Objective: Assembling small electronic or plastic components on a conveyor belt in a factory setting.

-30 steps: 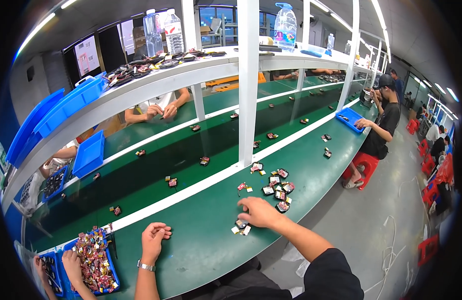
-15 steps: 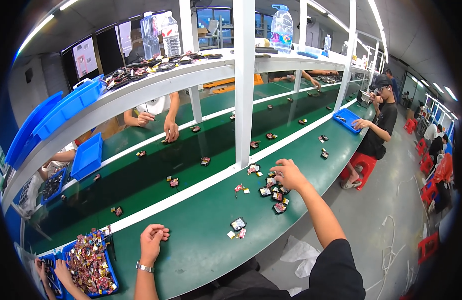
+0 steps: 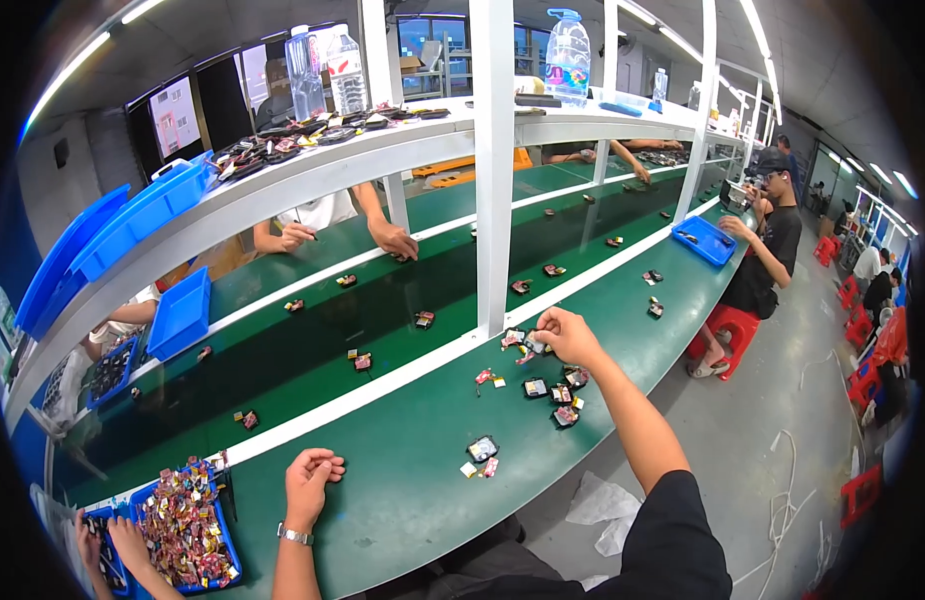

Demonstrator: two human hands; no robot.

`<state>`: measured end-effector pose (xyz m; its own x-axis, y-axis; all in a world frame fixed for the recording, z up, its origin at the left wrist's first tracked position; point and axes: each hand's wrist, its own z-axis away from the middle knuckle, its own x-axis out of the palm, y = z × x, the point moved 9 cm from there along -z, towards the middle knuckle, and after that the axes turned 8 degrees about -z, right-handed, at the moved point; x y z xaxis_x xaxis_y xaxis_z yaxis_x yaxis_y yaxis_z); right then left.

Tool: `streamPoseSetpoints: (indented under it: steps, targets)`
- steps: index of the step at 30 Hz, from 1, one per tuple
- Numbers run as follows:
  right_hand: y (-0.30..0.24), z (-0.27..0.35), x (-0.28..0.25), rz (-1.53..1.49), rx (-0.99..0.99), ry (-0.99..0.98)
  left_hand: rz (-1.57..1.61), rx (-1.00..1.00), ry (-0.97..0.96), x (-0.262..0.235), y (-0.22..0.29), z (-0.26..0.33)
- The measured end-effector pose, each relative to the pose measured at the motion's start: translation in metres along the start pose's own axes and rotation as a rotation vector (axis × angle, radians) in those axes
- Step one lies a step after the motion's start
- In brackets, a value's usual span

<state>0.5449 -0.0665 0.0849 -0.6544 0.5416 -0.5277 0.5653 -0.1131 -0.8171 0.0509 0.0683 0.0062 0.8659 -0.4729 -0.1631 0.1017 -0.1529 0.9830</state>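
My right hand (image 3: 572, 340) reaches over the green tabletop beside the white post, its thumb and fingers closed on a small black-cased electronic unit (image 3: 535, 340). Part of that unit is hidden by the fingers. Just left of it lies another unit (image 3: 510, 338). Several more units (image 3: 562, 395) form a loose cluster below the hand. A small pink circuit board (image 3: 483, 377) lies left of them. Nearer me sits a unit with a pale face (image 3: 482, 449), small white and pink pieces beside it. My left hand (image 3: 312, 486) hovers over the table with curled fingers, nothing visible in them.
A blue tray (image 3: 222, 535) heaped with pink circuit boards stands at lower left, near another person's hands (image 3: 132, 545). Beyond the white rail, a dark green belt (image 3: 312, 345) carries spaced-out units. A co-worker (image 3: 767, 230) sits at right by a blue tray (image 3: 704, 240).
My right hand has moved left from the cluster and pinches a unit near the post. The units on the belt have shifted right. My left hand stays put.
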Motion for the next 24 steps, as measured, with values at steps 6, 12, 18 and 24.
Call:
streamPoseSetpoints:
  steps: [6,12,18,24]
  targets:
    - [-0.002,-0.003,0.043,-0.439,0.097,-0.199,0.019,-0.004,-0.011,0.003,0.001,-0.002]
    - [-0.043,0.019,0.096,-0.558,0.071,-0.438,0.014,-0.012,-0.012,-0.002,-0.002,0.0]
    - [-0.091,0.049,0.163,-0.745,0.128,-0.475,0.018,0.038,-0.04,0.006,0.004,-0.001]
    - [-0.146,0.096,0.265,-0.498,-0.051,-0.592,0.211,-0.024,-0.092,0.009,0.009,0.005]
